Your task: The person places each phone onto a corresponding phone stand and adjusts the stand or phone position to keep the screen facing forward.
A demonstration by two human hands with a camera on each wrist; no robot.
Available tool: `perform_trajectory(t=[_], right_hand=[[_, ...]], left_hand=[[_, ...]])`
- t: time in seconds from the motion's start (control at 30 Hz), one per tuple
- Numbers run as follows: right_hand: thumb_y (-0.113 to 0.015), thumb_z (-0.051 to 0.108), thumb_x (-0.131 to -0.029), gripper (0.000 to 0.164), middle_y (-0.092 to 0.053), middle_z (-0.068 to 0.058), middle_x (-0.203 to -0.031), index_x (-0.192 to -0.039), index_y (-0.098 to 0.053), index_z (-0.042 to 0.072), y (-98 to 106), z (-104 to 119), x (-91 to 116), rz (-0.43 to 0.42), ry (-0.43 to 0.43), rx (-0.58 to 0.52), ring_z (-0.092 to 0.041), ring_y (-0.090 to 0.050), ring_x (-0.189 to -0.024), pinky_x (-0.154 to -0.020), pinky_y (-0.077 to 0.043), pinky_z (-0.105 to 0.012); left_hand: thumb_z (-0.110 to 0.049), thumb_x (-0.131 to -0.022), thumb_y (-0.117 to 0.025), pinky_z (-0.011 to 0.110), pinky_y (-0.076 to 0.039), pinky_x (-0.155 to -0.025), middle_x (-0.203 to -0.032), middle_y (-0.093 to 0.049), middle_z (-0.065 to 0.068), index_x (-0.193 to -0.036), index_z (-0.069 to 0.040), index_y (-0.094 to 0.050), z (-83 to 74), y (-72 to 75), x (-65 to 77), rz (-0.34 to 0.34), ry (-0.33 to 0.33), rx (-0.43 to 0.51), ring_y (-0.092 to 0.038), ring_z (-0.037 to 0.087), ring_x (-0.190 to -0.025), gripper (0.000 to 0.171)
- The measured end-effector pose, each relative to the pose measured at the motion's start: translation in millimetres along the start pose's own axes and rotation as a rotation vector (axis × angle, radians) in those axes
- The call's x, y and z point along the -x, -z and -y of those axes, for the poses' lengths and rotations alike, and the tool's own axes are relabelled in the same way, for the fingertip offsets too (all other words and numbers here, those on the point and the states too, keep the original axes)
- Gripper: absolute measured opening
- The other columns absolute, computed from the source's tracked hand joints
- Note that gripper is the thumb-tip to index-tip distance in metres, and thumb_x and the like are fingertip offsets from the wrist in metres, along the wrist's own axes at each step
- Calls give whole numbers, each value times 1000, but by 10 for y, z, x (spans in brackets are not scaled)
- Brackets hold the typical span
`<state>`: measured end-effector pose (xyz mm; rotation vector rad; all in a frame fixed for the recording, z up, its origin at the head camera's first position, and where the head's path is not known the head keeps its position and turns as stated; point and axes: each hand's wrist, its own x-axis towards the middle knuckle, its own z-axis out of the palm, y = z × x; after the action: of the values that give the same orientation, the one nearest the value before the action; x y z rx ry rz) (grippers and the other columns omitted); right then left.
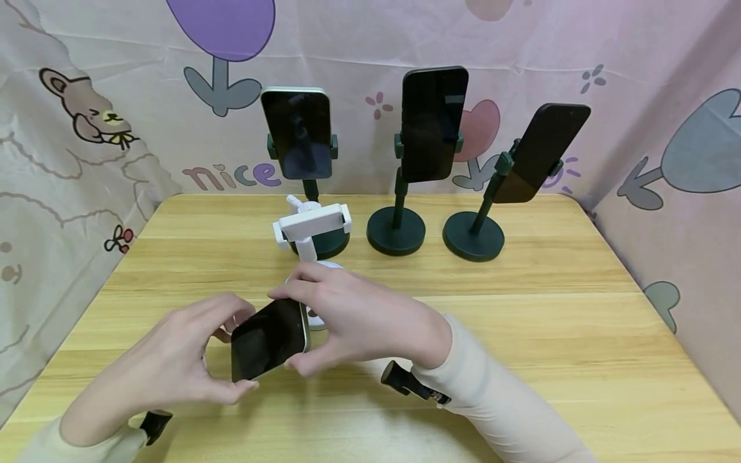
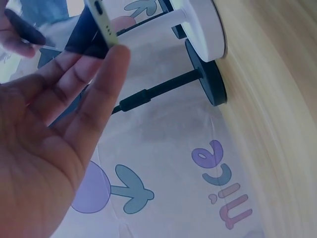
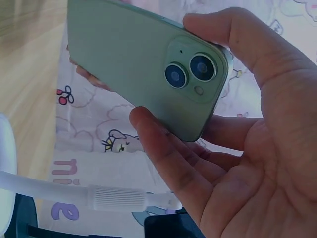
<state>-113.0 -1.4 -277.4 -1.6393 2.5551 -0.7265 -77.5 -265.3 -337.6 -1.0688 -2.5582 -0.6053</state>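
Note:
A pale green smartphone (image 1: pixel 269 341) is held tilted above the table, its black screen toward the head camera. My right hand (image 1: pixel 359 315) grips its right end between thumb and fingers. The phone's back, with two camera lenses (image 3: pixel 190 72), shows in the right wrist view. My left hand (image 1: pixel 179 354) holds the opposite end, and one fingertip touches the edge with the port in the left wrist view. Just beyond the hands stands a white phone stand (image 1: pixel 312 222) with nothing in its clamp; its round base is partly hidden by my right hand.
Behind stand three dark green stands, carrying a left phone (image 1: pixel 302 135), a middle phone (image 1: pixel 431 125) and a right phone (image 1: pixel 541 154). The white stand overlaps the left one's base. A printed curtain (image 1: pixel 347 38) hangs around the wooden table (image 1: pixel 579 334).

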Motion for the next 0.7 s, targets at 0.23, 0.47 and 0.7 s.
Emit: perform_trajectory(t=[0.23,0.47,0.7], right_hand=[[-76,33,-75,68,-46,4,-113,-133,-54,5,80,16,43,-46,12,-102,3,-47,-88,-78,-42,-6],[-75,31,-78,75,-48,3,-118,-140,-45,4,128,7,87,-98,38,-163,5,-51,-92,-80,-44,-8],[-75,21,-82,81,-58,1,-117,-148,-32,4,146,26,135,-159,26,-331,4,-56,-97,-77,-50,-12]], left_hand=[[-42,-42,-90,17,-50,-63,-92,-56,-16,-101,-16,-59,-84,29,-93,-86,-12,-13,-55,1,-76,72],[-34,-37,-90,15,-48,-61,-89,-56,-14,-96,-11,-62,-194,33,-183,-204,-55,-10,-55,2,-72,69],[-34,-39,-87,14,-50,-61,-88,-57,-12,-97,-9,-62,-224,-16,-194,-263,-14,-40,-56,2,-71,68]])
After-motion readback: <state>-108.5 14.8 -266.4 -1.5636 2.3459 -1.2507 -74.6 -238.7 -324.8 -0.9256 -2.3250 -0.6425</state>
